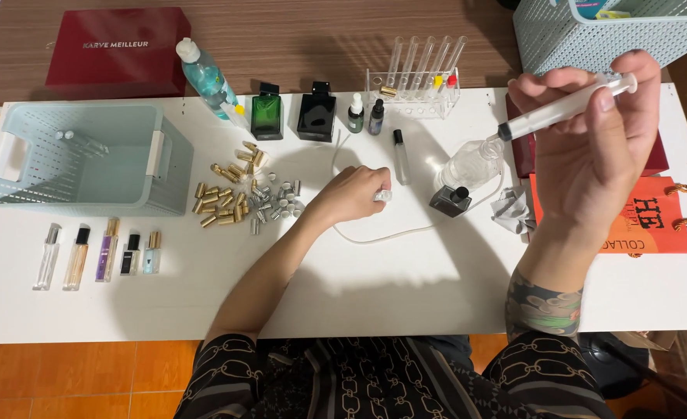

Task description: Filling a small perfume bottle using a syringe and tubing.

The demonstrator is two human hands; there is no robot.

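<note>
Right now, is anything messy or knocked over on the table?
Nothing looks spilled or broken. The gold and silver caps lie in a loose heap, and a crumpled wipe sits by the dark square bottle. One slim vial lies flat, while the five small bottles stand in a neat row.

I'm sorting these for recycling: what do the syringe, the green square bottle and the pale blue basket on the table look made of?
Syringe in the right hand: clear plastic by the look, translucent barrel with a dark tip. Green square bottle: probably glass, glossy and see-through, with a black cap. Pale blue basket: moulded plastic, matte, with perforated walls and white handles.
</note>
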